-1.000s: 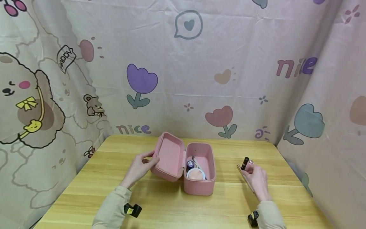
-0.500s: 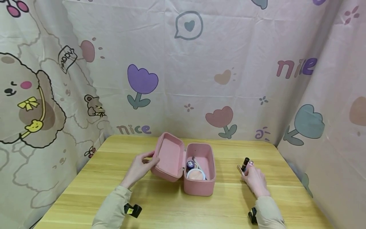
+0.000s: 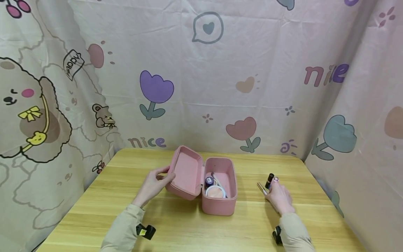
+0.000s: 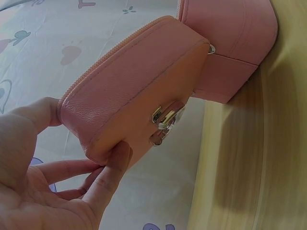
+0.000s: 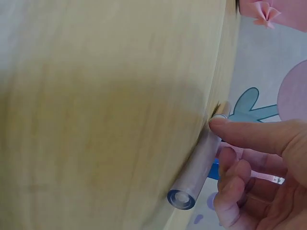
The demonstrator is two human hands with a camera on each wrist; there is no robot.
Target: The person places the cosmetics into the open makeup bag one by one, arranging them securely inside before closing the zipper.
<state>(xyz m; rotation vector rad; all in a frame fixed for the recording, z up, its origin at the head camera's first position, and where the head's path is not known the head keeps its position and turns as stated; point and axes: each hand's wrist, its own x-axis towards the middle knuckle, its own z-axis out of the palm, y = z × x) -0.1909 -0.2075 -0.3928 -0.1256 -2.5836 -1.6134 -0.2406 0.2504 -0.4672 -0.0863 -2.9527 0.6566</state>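
Note:
A pink cosmetic case (image 3: 219, 206) stands on the table with its lid (image 3: 188, 169) swung out to the left. My left hand (image 3: 152, 185) grips the lid's outer corner, fingers and thumb on either side in the left wrist view. Inside the case are a round powder compact (image 3: 216, 191), a small dark blue jar (image 3: 209, 181) and a thin stick (image 3: 217, 179). At the right, my right hand (image 3: 280, 197) pinches a slim translucent tube (image 5: 194, 167) with a rose-gold end, close over the table. Just beyond the fingers are a black-capped tube (image 3: 269, 180) and a pink item with a shiny top (image 3: 276, 179).
The wooden table (image 3: 176, 231) carries the case near its middle. A printed cloth curtain (image 3: 201, 70) hangs behind it and along both sides. In the left wrist view, a metal clasp (image 4: 168, 120) sits on the lid's outer face.
The right hand has shifted its hold, and the slim tube's rose-gold end has moved slightly left, away from the black-capped tube. The left hand and the lid have stayed still.

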